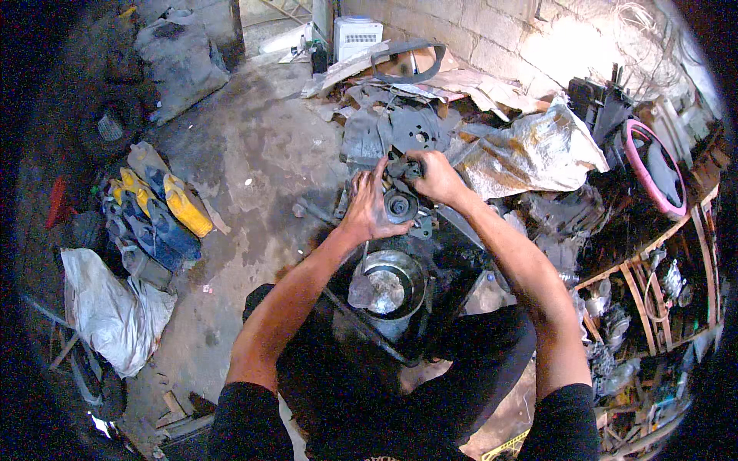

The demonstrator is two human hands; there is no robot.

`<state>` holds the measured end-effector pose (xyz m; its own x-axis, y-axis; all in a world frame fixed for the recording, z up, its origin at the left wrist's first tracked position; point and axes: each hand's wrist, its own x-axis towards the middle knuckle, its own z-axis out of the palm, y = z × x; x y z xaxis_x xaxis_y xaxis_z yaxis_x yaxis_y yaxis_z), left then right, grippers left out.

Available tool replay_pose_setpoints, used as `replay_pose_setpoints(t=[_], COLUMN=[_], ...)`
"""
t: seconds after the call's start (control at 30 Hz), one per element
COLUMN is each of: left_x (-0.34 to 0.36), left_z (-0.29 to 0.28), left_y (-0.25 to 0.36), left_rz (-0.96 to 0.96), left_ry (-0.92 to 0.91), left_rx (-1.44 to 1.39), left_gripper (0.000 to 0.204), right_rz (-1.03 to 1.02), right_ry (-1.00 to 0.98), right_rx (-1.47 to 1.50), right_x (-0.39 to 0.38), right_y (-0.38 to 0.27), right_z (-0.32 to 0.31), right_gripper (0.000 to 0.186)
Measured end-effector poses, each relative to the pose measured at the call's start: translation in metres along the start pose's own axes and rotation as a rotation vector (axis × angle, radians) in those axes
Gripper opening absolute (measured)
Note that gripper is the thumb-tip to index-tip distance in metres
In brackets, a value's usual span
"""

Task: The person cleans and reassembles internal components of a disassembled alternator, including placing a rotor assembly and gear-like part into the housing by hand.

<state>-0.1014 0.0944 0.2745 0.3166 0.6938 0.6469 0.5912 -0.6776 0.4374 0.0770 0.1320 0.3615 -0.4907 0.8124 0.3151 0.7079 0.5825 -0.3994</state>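
A greasy, dark metal machine part with a round, ringed face point(399, 206) is in front of me, between my two hands. My left hand point(369, 206) is wrapped around its left side, with the thumb reaching below the round face. My right hand point(436, 178) is closed on the dark upper end of the part, and its fingertips are partly hidden. Just below, nearer to me, stands a round metal pot point(421, 286) with a shiny inside and a dark lump at its left edge. A grey metal plate with holes point(400, 129) lies beyond my hands.
Yellow and dark-blue shoes point(187, 207) lie on the floor to the left, near a white sack point(119, 307). A crumpled silvery sheet point(530, 154) and cardboard cover the far right. A pink-rimmed steering wheel point(632, 157) stands by a wooden rack point(649, 303) of metal parts.
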Motion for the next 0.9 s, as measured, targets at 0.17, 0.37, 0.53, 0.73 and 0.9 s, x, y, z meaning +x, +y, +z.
replay_pose_setpoints(t=[0.17,0.37,0.53,0.73,0.9], left_x=[0.005,0.001,0.004,0.011,0.0], left_z=[0.002,-0.001,0.0,0.011,-0.002], left_y=[0.006,0.008,0.009,0.015,0.002], left_rz=[-0.061,-0.018,-0.051,0.021,0.052], left_ry=[-0.068,0.001,-0.05,-0.001,0.016], left_rx=[-0.119,0.013,0.044,0.037,0.063], left_gripper=[0.133,0.132,0.131,0.124,0.121], right_rz=[0.398,0.182,0.163,0.672,0.055], right_ry=[0.527,-0.022,-0.063,0.568,0.381], right_rx=[0.43,0.415,0.069,0.497,0.258], right_x=[-0.006,-0.003,0.007,-0.019,-0.05], right_y=[0.033,0.009,0.021,0.072,0.01], right_z=[0.006,-0.006,0.002,0.019,0.013], right_gripper=[0.037,0.066,0.059,0.072,0.05])
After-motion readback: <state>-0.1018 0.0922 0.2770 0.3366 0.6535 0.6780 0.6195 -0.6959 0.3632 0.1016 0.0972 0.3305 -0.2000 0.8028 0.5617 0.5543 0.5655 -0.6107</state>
